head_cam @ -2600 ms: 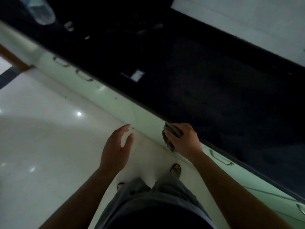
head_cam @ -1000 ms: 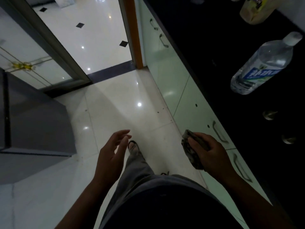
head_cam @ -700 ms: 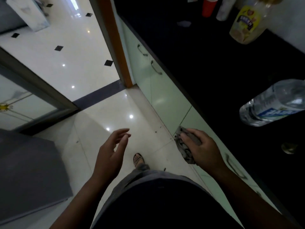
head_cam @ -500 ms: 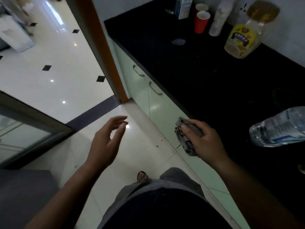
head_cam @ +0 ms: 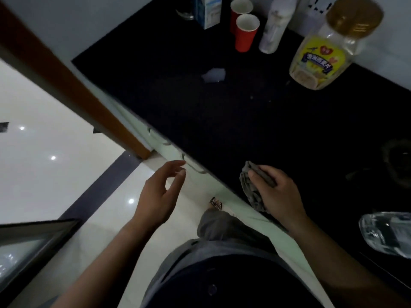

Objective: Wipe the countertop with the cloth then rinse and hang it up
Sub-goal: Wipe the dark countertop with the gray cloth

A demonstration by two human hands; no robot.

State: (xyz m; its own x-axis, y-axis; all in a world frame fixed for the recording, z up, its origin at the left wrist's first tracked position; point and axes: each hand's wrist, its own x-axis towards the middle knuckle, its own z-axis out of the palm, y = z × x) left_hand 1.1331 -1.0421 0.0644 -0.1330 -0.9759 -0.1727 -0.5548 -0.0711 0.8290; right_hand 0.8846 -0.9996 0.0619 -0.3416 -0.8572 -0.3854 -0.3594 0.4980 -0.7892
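**Right hand gripped the bunched cloth at the worktop's front edge; left hand hung loose and empty**

The right hand [head_cam: 278,192] was curled round a grey cloth [head_cam: 250,192], which was crumpled into a wad. The fingers [head_cam: 260,172] lay over the top of the wad and folds of it bulged out on the side toward the left hand. Hand and cloth sat above the near edge of the black worktop [head_cam: 200,112]. Whether the cloth actually touched the surface could not be told in the dim light.

The left hand [head_cam: 158,196] held nothing. It hovered off the worktop, over the pale floor [head_cam: 44,174], with its palm turned inward. The fingers were loosely bent and a little apart, the thumb separate from them. Its fingertips [head_cam: 181,172] were close to a cabinet handle [head_cam: 195,168] without clearly touching it.

Between the two hands and lower down, a sandalled foot [head_cam: 215,203] showed against the pale green cabinet front [head_cam: 240,210].

Well beyond the right hand, at the back of the worktop, stood two red cups [head_cam: 245,33], a white bottle [head_cam: 274,27], a carton [head_cam: 208,10] and a yellow-labelled jar [head_cam: 322,56] with a gold lid. A small white scrap [head_cam: 213,75] lay on the dark surface between those things and the hands. To the outer side of the right forearm a clear water bottle [head_cam: 387,234] lay on the worktop. Beyond the left hand ran a brown door frame [head_cam: 73,94].
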